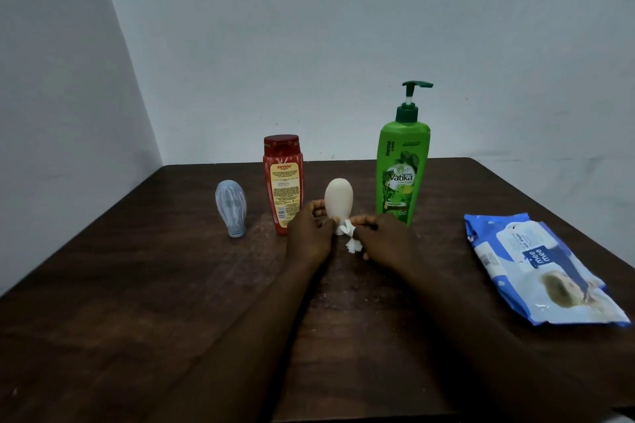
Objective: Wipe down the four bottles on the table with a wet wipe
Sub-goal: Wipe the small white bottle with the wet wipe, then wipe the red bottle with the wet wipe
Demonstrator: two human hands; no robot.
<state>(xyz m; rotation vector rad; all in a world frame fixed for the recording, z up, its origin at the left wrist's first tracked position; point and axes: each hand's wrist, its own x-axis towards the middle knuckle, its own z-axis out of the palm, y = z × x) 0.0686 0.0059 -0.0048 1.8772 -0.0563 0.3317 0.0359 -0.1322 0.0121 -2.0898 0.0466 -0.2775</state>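
So the person has both hands out over the dark brown wooden table (137,285), working on the small cream egg-shaped plastic bottle (338,203), which stands cap-down right between the two hands. The left hand (309,237) is curled around the bottle's lower left side, fingers touching it near the narrow neck. The right hand (386,240) is closed on a scrunched white wet wipe (350,237), pinching it against the base of the cream bottle, with a bit of the wipe hanging down just below the fingers.

Just beyond the left hand, almost touching its knuckles, stands the red flat-sided plastic shampoo bottle with a red cap and yellow label (283,182). Further out to the left of that hand is the pale blue-grey bulb-shaped bottle (231,206), also standing cap-down, well apart from the hands. Right behind the right hand is the tall green plastic pump bottle with a dark green pump head (402,161), close to the fingers but not touched.

Off to the right of the right hand, well apart, lies the blue and white soft plastic wet wipes pack (536,268), flat on the table.
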